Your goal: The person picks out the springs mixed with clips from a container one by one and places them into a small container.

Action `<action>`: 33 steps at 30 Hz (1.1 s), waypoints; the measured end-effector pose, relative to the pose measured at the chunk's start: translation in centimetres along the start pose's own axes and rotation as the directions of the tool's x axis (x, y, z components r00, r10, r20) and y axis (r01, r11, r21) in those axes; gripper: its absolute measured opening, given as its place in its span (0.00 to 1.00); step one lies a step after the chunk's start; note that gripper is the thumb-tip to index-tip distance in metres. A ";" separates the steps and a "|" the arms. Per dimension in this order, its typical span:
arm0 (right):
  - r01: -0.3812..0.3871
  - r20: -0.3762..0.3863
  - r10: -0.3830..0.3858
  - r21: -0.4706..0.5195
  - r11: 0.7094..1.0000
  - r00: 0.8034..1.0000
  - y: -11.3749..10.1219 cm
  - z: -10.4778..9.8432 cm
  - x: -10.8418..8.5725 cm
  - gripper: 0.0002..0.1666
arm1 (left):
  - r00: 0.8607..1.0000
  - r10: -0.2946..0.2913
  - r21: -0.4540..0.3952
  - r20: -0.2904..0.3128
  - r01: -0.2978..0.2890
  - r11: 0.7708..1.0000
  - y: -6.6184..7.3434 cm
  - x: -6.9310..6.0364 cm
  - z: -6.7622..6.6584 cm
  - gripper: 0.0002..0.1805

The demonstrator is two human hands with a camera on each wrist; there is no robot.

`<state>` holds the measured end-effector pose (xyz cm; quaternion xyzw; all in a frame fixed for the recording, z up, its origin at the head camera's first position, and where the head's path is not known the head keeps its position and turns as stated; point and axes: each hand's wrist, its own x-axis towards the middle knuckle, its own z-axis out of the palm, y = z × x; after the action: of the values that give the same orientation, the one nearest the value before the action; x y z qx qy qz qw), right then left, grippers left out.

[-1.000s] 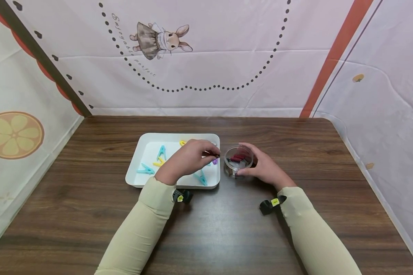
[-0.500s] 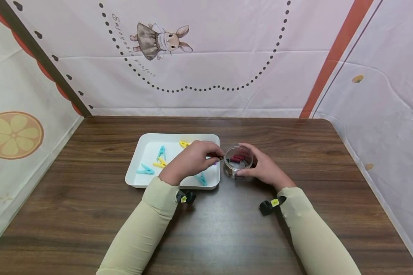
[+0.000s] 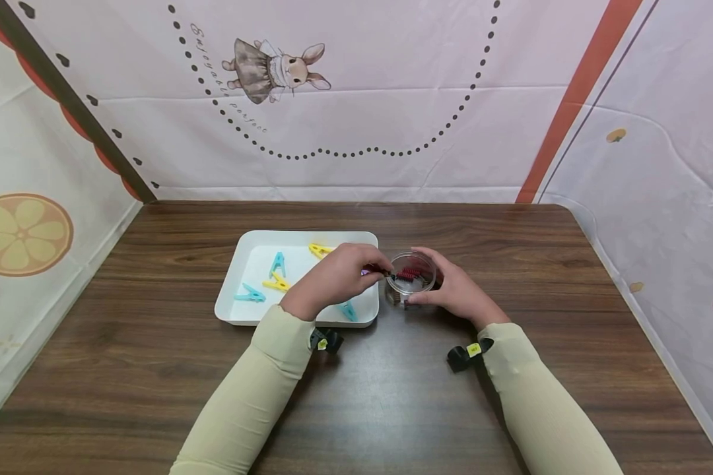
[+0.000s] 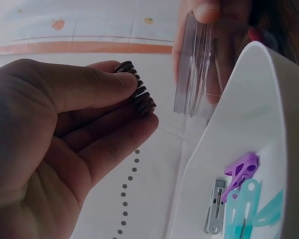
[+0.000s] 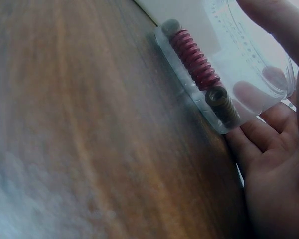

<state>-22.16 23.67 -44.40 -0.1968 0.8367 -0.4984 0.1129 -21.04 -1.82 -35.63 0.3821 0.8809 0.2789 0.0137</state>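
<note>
Between thumb and fingers, my left hand (image 3: 340, 277) pinches a dark coil spring (image 4: 138, 89), held near the left rim of a clear round plastic jar (image 3: 394, 289). My right hand (image 3: 454, 290) grips that jar from its right side, thumb in front and fingers behind. Inside the jar lie a red spring (image 5: 194, 60) and a brownish spring (image 5: 223, 107), seen through the wall in the right wrist view. In the left wrist view the spring is apart from the jar's edge.
A white tray (image 3: 226, 300) stands left of the jar, under my left hand. It holds blue clothespins (image 3: 249, 293), yellow clothespins (image 3: 276, 282), a purple clothespin (image 4: 243, 169) and a grey clothespin (image 4: 216, 206). A printed cloth (image 3: 356, 119) hangs behind the wooden table (image 3: 380, 409).
My left hand has moved right with the spring, from over the tray to the jar's left rim. The right hand and jar stay in place.
</note>
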 end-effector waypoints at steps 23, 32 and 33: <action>-0.006 0.012 0.006 0.029 1.000 1.000 -0.2 -0.1 0.0 0.57 | 0.999 0.031 0.081 0.028 -0.033 0.996 0.2 0.8 0.9 0.10; -0.010 0.012 0.010 0.025 1.000 1.000 -0.1 0.0 0.0 0.57 | 1.000 0.008 0.075 0.020 -0.010 0.997 0.2 1.1 1.0 0.08; -0.011 0.013 0.010 0.026 1.000 1.000 -0.1 0.0 0.0 0.57 | 1.000 0.005 0.075 0.020 -0.006 0.997 0.2 1.1 1.0 0.08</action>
<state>-22.17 23.66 -44.33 -0.1940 0.8304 -0.5076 0.1234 -21.39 -0.44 -36.19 0.3874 0.8896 0.2419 0.0072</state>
